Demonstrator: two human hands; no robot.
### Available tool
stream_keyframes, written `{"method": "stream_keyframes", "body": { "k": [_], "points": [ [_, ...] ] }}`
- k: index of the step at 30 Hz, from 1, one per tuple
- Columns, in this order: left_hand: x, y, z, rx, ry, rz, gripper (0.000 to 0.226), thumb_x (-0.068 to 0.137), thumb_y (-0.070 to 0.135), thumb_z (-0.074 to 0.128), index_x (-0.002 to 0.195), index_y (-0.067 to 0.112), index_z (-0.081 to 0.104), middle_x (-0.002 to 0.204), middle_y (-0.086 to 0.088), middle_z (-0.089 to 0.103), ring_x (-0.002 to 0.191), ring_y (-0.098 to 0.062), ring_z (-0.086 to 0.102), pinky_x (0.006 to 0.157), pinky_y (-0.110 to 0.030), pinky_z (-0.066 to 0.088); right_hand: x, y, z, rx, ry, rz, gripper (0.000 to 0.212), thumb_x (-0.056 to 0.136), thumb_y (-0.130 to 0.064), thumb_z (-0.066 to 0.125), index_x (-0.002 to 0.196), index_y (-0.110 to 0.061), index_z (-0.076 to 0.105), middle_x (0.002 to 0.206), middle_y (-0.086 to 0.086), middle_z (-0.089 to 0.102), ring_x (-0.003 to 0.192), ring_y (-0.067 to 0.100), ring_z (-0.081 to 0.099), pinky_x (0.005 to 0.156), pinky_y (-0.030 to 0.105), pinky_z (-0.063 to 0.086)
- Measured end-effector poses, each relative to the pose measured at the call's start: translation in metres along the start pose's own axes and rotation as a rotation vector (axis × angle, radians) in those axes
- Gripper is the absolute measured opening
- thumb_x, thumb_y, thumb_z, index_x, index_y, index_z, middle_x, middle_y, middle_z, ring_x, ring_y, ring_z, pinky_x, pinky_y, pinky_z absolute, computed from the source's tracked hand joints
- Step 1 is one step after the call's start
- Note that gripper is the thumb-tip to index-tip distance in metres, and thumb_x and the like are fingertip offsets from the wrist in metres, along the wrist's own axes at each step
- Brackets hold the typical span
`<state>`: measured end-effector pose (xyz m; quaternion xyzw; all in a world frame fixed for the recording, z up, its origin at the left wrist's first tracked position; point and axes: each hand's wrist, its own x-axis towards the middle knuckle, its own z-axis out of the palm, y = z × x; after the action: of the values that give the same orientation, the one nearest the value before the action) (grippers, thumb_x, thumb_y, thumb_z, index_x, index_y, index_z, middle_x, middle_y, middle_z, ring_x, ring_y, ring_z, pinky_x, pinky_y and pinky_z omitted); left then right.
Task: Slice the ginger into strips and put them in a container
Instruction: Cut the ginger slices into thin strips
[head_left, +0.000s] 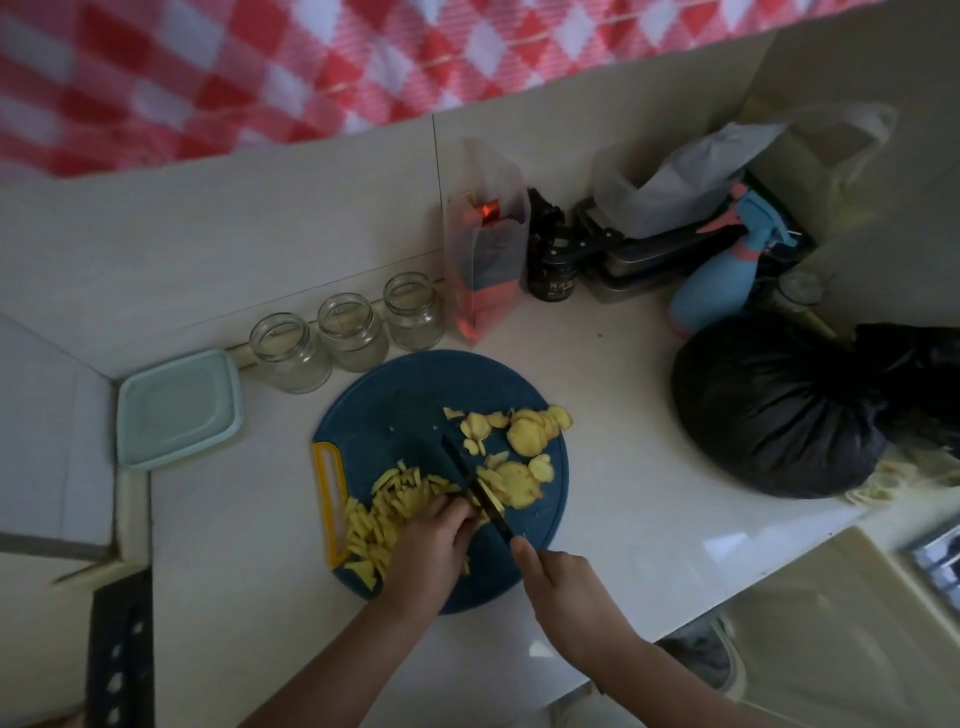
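Observation:
A round dark blue cutting board (395, 410) with a yellow handle lies on the white counter. Ginger slices (524, 439) sit on its right side; a heap of cut ginger strips (384, 499) lies on its left. My right hand (558, 590) grips the handle of a black knife (475, 486), whose blade runs across the board's middle. My left hand (434, 551) presses curled fingers down on ginger right beside the blade. A lidded pale green container (176, 410) stands left of the board.
Three glass jars (348, 332) line the wall behind the board. A clear bag (485, 249), a dark bottle (550, 260), a blue spray bottle (727, 270) and a black sack (779, 410) crowd the back right. The counter edge runs at lower right.

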<state>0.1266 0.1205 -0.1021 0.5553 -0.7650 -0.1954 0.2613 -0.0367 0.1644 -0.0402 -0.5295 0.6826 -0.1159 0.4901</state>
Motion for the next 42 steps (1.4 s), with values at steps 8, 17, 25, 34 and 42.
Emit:
{"method": "stream_keyframes", "body": {
  "k": [8, 17, 25, 34, 42],
  "points": [
    [-0.001, -0.001, 0.002, -0.019, 0.001, -0.01, 0.02, 0.069, 0.004, 0.082, 0.08, 0.013, 0.067, 0.077, 0.001, 0.064, 0.066, -0.011, 0.063, 0.058, -0.013, 0.039, 0.001, -0.002, 0.0, -0.025, -0.017, 0.016, 0.055, 0.099, -0.053, 0.028, 0.062, -0.013, 0.038, 0.059, 0.001, 0.041, 0.055, 0.012, 0.039, 0.06, 0.029, 0.032],
    [-0.002, -0.001, 0.005, -0.062, 0.024, -0.034, 0.023, 0.066, 0.0, 0.082, 0.077, 0.014, 0.068, 0.072, 0.005, 0.064, 0.065, -0.002, 0.06, 0.061, -0.006, 0.037, 0.011, -0.003, 0.004, 0.026, -0.053, 0.055, 0.055, 0.101, -0.05, 0.028, 0.058, -0.018, 0.041, 0.058, -0.003, 0.045, 0.053, 0.008, 0.042, 0.058, 0.025, 0.035],
    [-0.002, -0.006, 0.005, -0.068, 0.004, -0.028, 0.022, 0.068, 0.0, 0.081, 0.078, 0.013, 0.068, 0.074, 0.004, 0.065, 0.066, -0.006, 0.063, 0.056, -0.014, 0.048, 0.027, -0.006, 0.017, 0.126, -0.021, 0.044, 0.055, 0.1, -0.05, 0.028, 0.061, -0.016, 0.046, 0.057, -0.001, 0.048, 0.052, 0.01, 0.043, 0.058, 0.028, 0.036],
    [-0.001, -0.002, 0.001, -0.065, -0.008, -0.047, 0.018, 0.069, 0.005, 0.082, 0.078, 0.013, 0.068, 0.071, 0.004, 0.065, 0.064, -0.006, 0.062, 0.054, -0.014, 0.047, 0.016, -0.007, 0.0, 0.352, -0.076, 0.197, 0.051, 0.096, -0.055, 0.037, 0.071, -0.011, 0.046, 0.056, 0.002, 0.043, 0.04, 0.011, 0.038, 0.04, 0.023, 0.034],
    [-0.002, 0.002, 0.001, -0.058, 0.002, -0.086, 0.019, 0.067, 0.005, 0.083, 0.074, 0.014, 0.068, 0.069, 0.005, 0.065, 0.063, -0.004, 0.061, 0.056, -0.007, 0.04, 0.003, -0.003, 0.002, 0.252, -0.039, 0.11, 0.053, 0.094, -0.059, 0.035, 0.065, -0.016, 0.042, 0.051, -0.004, 0.038, 0.042, 0.008, 0.034, 0.051, 0.029, 0.031]
  ]
}}
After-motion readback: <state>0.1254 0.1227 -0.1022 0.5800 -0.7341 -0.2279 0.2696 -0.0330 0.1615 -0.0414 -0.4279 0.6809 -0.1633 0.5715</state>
